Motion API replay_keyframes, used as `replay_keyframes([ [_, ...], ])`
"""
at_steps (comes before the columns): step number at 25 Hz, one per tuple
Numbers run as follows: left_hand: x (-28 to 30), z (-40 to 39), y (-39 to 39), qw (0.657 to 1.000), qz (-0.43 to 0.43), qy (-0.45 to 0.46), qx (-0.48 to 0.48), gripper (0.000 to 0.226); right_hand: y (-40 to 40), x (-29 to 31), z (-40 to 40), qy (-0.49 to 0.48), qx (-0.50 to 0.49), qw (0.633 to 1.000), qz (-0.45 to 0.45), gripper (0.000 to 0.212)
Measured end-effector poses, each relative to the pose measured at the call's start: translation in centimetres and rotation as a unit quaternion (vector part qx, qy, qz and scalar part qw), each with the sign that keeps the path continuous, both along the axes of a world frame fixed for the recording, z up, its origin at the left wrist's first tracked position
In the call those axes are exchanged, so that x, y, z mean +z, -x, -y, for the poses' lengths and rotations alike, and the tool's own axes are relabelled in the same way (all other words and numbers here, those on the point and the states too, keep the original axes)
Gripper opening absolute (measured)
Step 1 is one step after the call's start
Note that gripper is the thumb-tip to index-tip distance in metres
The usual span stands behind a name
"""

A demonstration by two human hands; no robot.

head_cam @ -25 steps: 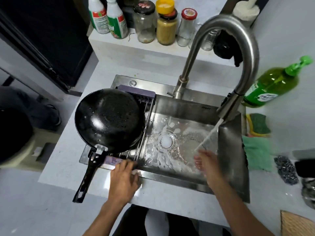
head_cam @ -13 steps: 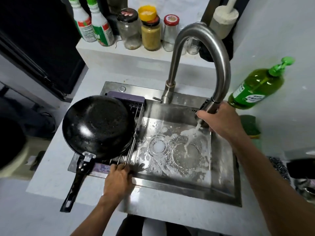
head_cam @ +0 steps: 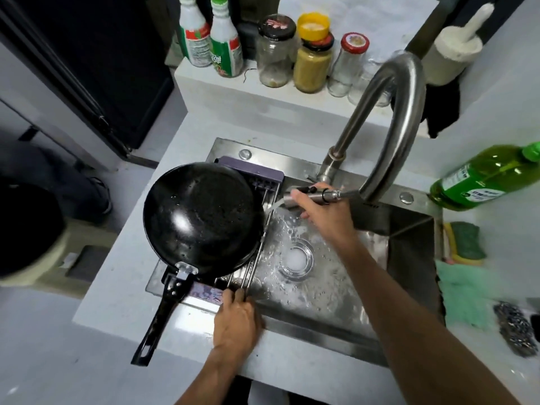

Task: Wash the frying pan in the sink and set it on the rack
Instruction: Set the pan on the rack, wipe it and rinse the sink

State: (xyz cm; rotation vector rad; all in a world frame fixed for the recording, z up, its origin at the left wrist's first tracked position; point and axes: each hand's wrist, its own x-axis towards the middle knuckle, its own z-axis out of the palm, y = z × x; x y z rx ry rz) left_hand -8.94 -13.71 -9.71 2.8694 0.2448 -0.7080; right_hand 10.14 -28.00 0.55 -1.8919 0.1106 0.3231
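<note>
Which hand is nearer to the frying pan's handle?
Left. The left hand rests on the rack's front edge just right of the handle; the right hand holds the sprayer head across the sink.

the right hand [head_cam: 320,213] reaches far forward on a long bare forearm, fingers curled closed around a grip, thumb on top — knuckles facing left. the left hand [head_cam: 236,323] sits nearer the body at the counter's front edge, palm down, fingertips [head_cam: 232,295] pressed forward.
</note>
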Motion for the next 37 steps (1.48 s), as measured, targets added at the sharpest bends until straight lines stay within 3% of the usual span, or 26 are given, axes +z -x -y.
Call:
replay_keyframes([
  [3,0.2,-0.4,0.0,1.0,-0.007,0.004,-0.006,0.047,0.7,-0.1,-2.3,-0.021,-0.053,0.998,-0.019,0.056],
  [7,0.2,-0.7,0.0,1.0,0.0,0.01,-0.012,0.049,-0.4,0.4,-3.9,-0.063,-0.109,0.992,0.014,0.033],
  [13,-0.2,-0.7,0.4,1.0,0.019,0.012,0.001,0.042,-1.4,0.1,-2.9,-0.005,-0.083,0.996,0.038,0.018],
  [21,0.4,0.4,0.5,0.998,0.035,0.027,0.034,0.033,-1.0,-0.8,7.7,0.123,-0.142,0.981,0.043,0.034],
  [25,-0.2,0.4,0.8,0.998,0.05,0.029,0.038,0.031,-2.2,-1.2,15.4,0.294,-0.075,0.952,0.044,0.022],
  [28,-0.8,0.7,1.0,0.996,0.066,0.024,0.047,0.026,-3.1,-0.6,19.5,0.384,-0.016,0.923,0.037,0.029],
  [33,-1.1,0.8,0.8,0.998,0.06,0.007,0.022,0.041,-4.5,0.2,21.4,0.475,0.069,0.877,0.005,0.022],
  [37,-0.6,1.1,0.5,0.997,0.047,0.015,0.054,0.034,-4.4,1.1,21.8,0.514,0.139,0.846,-0.03,0.026],
])
